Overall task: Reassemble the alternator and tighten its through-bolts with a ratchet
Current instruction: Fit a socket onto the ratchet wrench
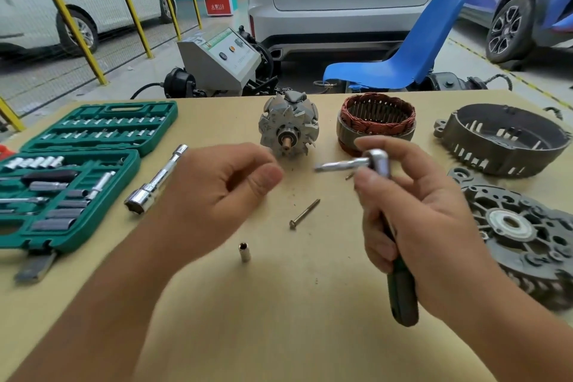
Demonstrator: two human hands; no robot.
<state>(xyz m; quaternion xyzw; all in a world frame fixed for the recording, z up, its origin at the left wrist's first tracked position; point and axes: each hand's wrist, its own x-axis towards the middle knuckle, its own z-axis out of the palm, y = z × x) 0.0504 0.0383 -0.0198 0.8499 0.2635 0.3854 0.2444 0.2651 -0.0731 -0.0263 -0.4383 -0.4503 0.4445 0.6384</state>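
Observation:
My right hand (412, 226) grips a ratchet (400, 285) by its dark green handle, head up, with a blurred extension bar (338, 163) sticking out to the left. Beside it my left hand (217, 192) hovers with loosely curled fingers and holds nothing. On the table lie a through-bolt (304, 214) and a small socket (244, 252). Behind them stand the rotor (288, 125) and the copper-wound stator (376, 121). At the right are the rear housing (502, 139) and the front end frame (524, 236).
An open green socket set (77, 170) lies at the left, and a long chrome socket (155, 181) rests next to it. Beyond the table's far edge are a blue chair (403, 53), a grey test stand (220, 59) and parked cars.

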